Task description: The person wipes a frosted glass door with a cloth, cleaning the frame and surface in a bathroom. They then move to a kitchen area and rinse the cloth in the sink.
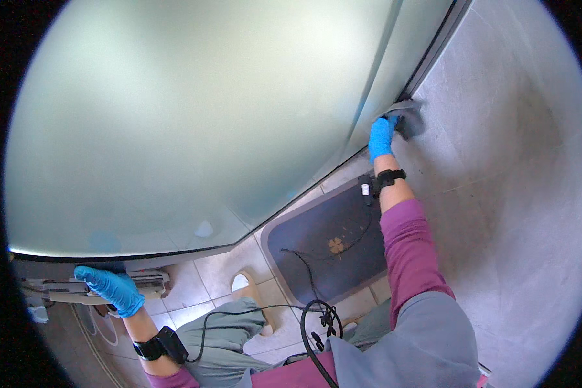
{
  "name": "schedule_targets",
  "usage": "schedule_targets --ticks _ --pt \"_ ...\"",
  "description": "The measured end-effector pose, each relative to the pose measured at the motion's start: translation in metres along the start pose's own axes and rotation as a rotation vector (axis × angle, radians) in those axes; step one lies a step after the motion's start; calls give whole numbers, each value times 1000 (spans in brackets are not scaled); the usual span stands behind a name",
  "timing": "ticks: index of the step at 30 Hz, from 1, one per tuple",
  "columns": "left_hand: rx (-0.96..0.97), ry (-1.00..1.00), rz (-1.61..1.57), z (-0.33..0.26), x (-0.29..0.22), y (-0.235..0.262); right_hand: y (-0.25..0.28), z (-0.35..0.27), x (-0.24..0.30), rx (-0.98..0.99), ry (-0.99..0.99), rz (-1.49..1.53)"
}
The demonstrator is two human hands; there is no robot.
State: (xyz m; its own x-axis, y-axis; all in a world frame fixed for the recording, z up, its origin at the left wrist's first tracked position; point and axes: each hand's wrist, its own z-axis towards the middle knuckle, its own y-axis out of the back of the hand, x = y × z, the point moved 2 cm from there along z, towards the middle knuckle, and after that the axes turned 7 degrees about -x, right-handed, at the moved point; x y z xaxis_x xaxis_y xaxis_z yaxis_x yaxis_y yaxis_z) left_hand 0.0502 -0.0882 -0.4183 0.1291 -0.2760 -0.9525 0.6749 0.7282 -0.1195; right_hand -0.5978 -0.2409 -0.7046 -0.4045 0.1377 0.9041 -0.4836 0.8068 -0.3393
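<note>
Frosted glass door (194, 116) fills the view. Blue-gloved right hand (381, 137) presses a grey cloth (409, 118) against the door's right edge by the grey wall (511, 161) — fingers curled on it. Left hand (110, 288), also gloved, grips a pale handle (61, 292) under the door's lower left corner — above the dark floor mat (333, 242).

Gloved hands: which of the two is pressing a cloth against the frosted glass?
The right hand, stretched forward, presses a dark grey cloth at the edge of the frosted glass panel. The left hand grips a pale handle-like fitting low down instead.
</note>
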Motion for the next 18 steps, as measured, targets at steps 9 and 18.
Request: schedule_targets --ticks 9,18 --pt "-64 -49 84 -1 -10 -5 36 26 -16 85 -133 17" --pt "-86 -103 92 10 -1 -2 10 4 58 -240 342 -22"
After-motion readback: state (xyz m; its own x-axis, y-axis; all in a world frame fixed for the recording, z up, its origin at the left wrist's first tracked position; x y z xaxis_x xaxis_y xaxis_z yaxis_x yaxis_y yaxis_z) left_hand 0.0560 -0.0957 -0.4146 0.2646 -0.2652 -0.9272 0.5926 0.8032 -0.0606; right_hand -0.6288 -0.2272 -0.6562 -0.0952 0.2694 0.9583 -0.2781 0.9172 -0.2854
